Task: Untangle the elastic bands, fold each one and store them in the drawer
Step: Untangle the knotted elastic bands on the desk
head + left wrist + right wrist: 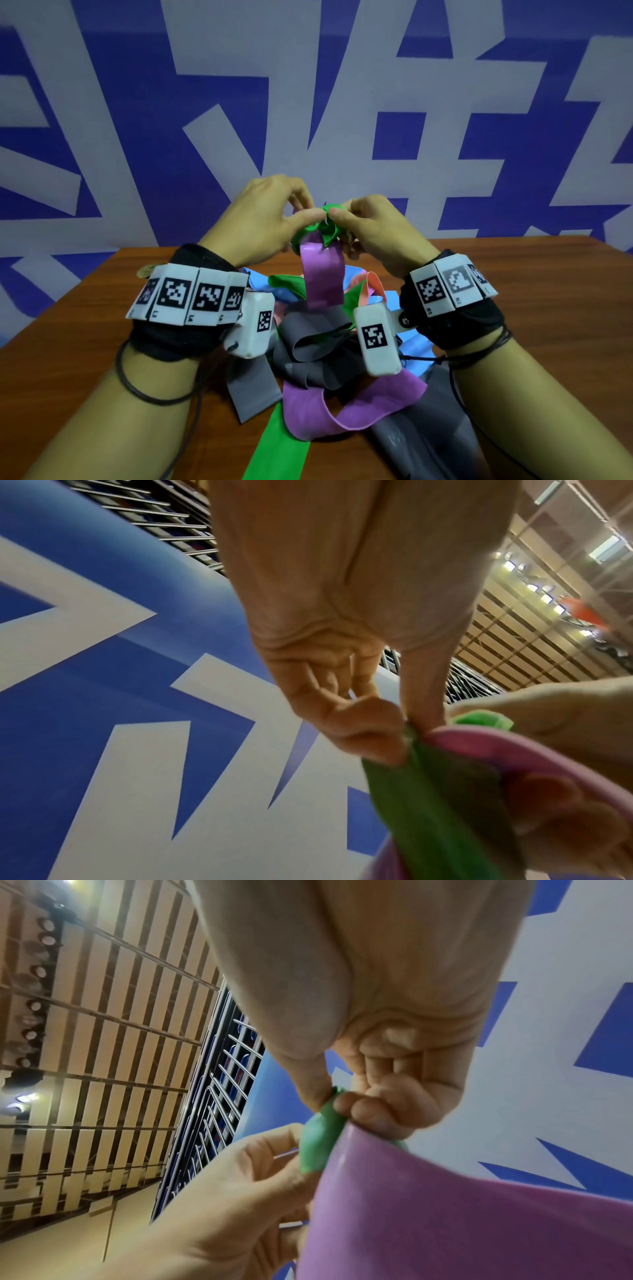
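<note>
1. Elastic bands lie in a tangled heap (322,346) on the wooden table (513,291), seen from the head view. Above it the left hand (263,212) and right hand (370,222) both pinch a knotted green band (325,224), with a purple band (323,277) hanging through the knot. I'd work the knot loose with small opposing pulls rather than stretching it tighter. No drawer shows here.
2. Left wrist view: only here do you see the thumb and fingertips (373,731) clamped on the green strip (438,799) right beside the purple loop (486,745). The heap is hidden.
3. Right wrist view: the right fingertips (363,1110) nip a small green fold (322,1137) at the purple band's edge (462,1204), which suggests feeding the purple out sideways.
</note>
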Action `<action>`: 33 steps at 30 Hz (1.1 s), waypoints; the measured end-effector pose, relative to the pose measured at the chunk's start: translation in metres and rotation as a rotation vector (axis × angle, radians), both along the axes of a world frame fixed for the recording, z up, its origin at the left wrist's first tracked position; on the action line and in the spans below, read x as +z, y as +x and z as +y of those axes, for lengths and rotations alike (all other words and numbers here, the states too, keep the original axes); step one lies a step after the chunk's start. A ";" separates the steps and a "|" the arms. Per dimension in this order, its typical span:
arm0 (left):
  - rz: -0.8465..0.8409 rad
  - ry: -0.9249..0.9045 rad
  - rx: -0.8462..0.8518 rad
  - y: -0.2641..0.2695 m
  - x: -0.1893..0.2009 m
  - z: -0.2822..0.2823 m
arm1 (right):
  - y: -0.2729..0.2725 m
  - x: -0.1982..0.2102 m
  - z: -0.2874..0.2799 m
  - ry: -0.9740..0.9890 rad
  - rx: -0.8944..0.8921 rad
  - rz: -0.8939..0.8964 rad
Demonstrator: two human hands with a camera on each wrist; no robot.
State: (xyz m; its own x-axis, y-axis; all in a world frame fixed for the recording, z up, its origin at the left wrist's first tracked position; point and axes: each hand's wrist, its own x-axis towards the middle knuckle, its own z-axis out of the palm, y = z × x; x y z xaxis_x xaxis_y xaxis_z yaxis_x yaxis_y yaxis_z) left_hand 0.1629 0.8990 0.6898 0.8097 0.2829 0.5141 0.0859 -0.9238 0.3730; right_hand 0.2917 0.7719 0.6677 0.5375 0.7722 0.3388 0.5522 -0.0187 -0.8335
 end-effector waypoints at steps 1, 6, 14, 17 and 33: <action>-0.005 0.002 0.003 0.001 -0.001 -0.002 | 0.000 0.000 0.000 0.023 0.003 0.005; -0.005 -0.019 0.019 0.001 0.000 -0.002 | 0.002 0.002 -0.005 -0.081 0.013 -0.077; 0.073 -0.185 -0.157 -0.013 0.010 0.014 | 0.023 -0.002 -0.007 -0.274 -0.161 -0.303; 0.023 -0.220 -0.133 -0.023 0.017 0.032 | 0.033 -0.001 -0.021 -0.281 -0.149 -0.255; 0.498 0.073 0.068 -0.037 0.017 0.007 | -0.002 0.015 -0.037 -0.562 -0.095 -0.386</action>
State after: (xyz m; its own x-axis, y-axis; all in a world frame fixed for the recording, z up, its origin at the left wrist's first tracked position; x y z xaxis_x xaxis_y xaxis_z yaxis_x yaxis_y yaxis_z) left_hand 0.1261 0.9058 0.7072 0.9427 0.3211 0.0903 0.2977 -0.9322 0.2059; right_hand 0.2893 0.7354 0.6830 0.5332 0.8420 0.0817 0.7822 -0.4538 -0.4269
